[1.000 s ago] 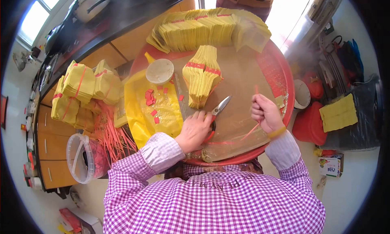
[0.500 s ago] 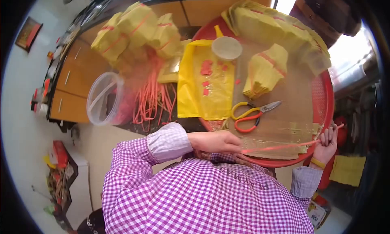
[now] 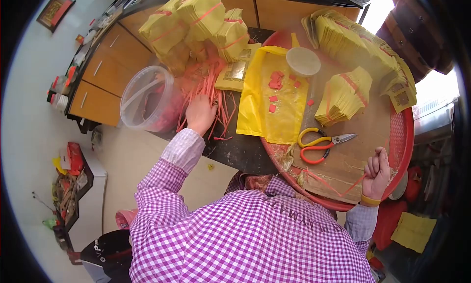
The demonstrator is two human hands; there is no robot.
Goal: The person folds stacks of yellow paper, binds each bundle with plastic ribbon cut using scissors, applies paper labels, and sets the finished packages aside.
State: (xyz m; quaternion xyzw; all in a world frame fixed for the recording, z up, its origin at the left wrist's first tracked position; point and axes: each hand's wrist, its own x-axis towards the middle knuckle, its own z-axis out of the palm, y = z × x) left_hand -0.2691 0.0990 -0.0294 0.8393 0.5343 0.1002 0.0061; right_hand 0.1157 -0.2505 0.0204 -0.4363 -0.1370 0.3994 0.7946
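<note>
My left hand [image 3: 200, 115] reaches into a pile of thin red strips [image 3: 228, 111] left of the round red tray [image 3: 406, 155]; its fingertips are hidden among them. My right hand [image 3: 376, 174], fingers curled, holds one end of a red strip [image 3: 326, 184] that lies bent across the tray's cardboard. Scissors [image 3: 321, 144] with yellow and orange handles rest on the cardboard, blades pointing right. Behind them stands a fanned bundle of yellow paper [image 3: 344, 96] with a red band. A yellow plastic sheet [image 3: 250, 104] bears small red paper pieces [image 3: 275, 80] beside a pale bowl [image 3: 303, 62].
Banded yellow paper stacks [image 3: 201, 15] stand behind the strips. A clear plastic tub [image 3: 147, 99] is at the left. A long row of yellow paper [image 3: 351, 42] lines the tray's far edge. Part of a person in dark clothing [image 3: 417, 37] shows at the upper right.
My left hand has moved from the scissors, past the tray's front edge, left to the strips. My right hand has shifted to the tray's right side. The view has turned left.
</note>
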